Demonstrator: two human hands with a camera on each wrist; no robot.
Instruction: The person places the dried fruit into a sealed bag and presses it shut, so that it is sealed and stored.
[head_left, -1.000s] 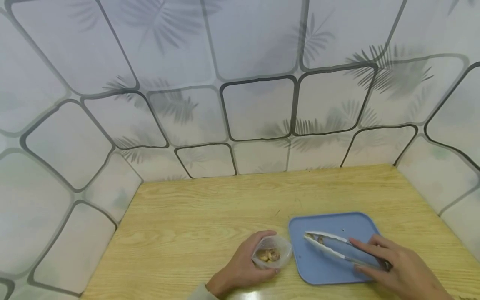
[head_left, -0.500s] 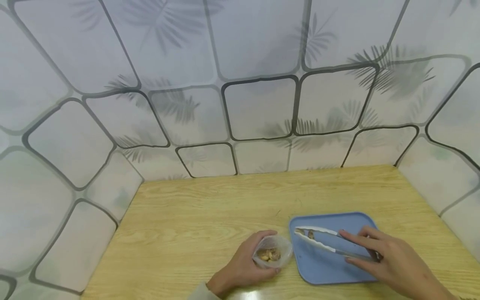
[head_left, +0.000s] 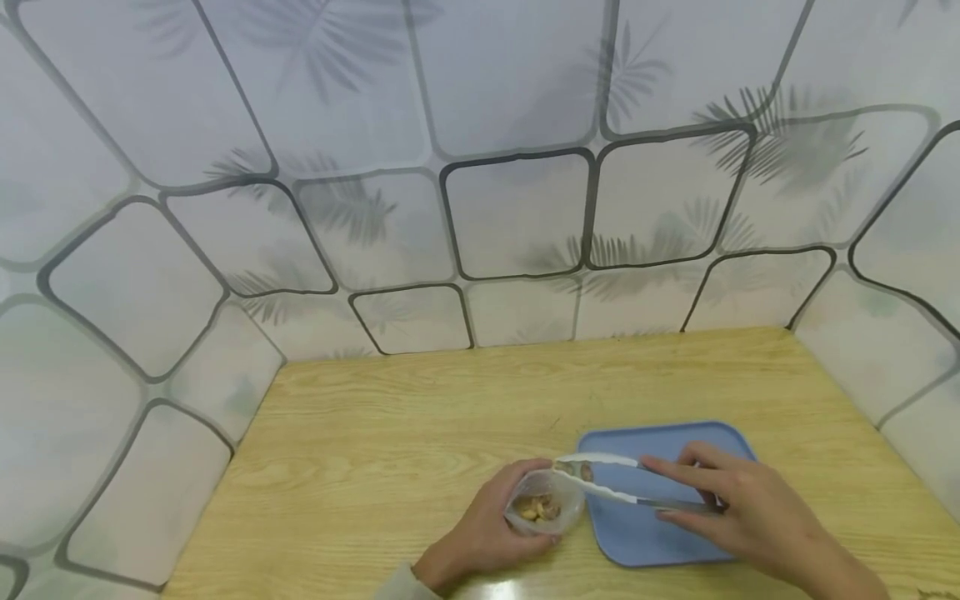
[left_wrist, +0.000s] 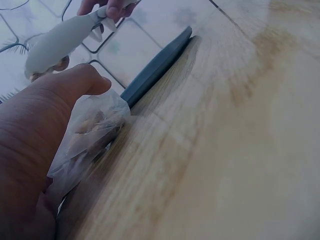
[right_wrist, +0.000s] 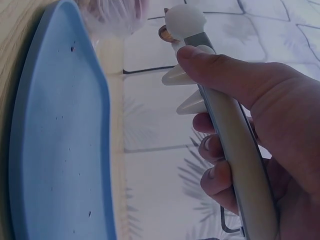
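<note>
1. In the head view, my left hand (head_left: 495, 525) sits at lower centre, thumb and fingers curved round a clear plastic bag (head_left: 567, 504), gripping it with its mouth facing up.
2. Brown and yellowish pieces (head_left: 536, 507) lie inside the bag, between my thumb and fingers.
3. My right hand (head_left: 750, 504), at lower right, grips the tongs (head_left: 611, 493); in the right wrist view my thumb presses one side of the handle and my fingers curl around it.
4. The tongs reach leftward from my right hand, their white ends at the bag's upper right rim; I cannot tell whether they touch it. A brown piece (head_left: 587, 473) shows between the arms.
5. The blue tray (head_left: 637, 542) lies on the counter (head_left: 375, 450) at lower right, partly beneath my right hand and the tongs, dark specks on its surface.
</note>
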